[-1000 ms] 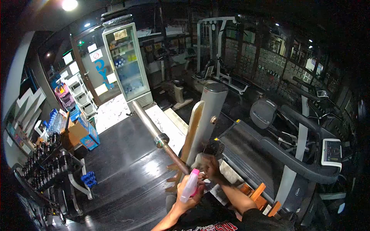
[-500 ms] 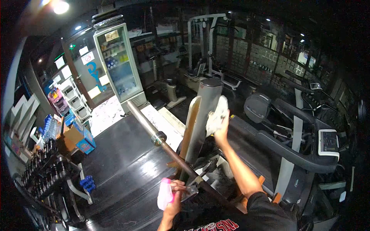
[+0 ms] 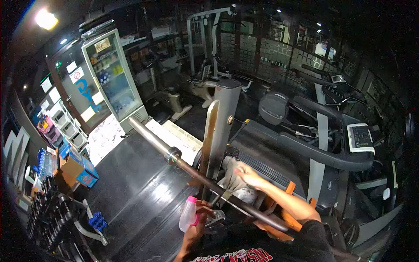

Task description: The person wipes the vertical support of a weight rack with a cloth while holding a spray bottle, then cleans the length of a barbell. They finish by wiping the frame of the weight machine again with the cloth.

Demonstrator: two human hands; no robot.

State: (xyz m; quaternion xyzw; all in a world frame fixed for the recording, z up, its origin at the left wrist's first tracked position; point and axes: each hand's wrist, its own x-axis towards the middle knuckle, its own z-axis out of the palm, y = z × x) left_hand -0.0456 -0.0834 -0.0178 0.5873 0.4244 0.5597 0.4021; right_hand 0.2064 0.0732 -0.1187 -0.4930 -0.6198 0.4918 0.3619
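Observation:
My left hand [image 3: 201,216] is closed around a translucent bottle [image 3: 187,216] with pink parts, low in the view and just left of the barbell [image 3: 196,174]. The bar slants across in front of me, its thick silver end pointing away to the upper left. My right hand [image 3: 248,174] grips a greyish cloth [image 3: 230,177] beside the lower part of a grey upright post [image 3: 227,111], beyond the bar. Part of the cloth hangs down behind the bar, and the fingers are partly hidden in it. A round knob [image 3: 230,119] shows on the post's side.
A treadmill [image 3: 301,148] stands to the right, with an orange-brown frame [image 3: 290,209] near my right arm. At left are a dumbbell rack [image 3: 52,218], a cardboard box [image 3: 76,168] and a glass-door fridge [image 3: 114,78]. Black matting [image 3: 126,174] covers the floor.
My right hand has moved down with the cloth, from the upper side of the post to its lower part. My left hand still holds the bottle. The view has shifted slightly right.

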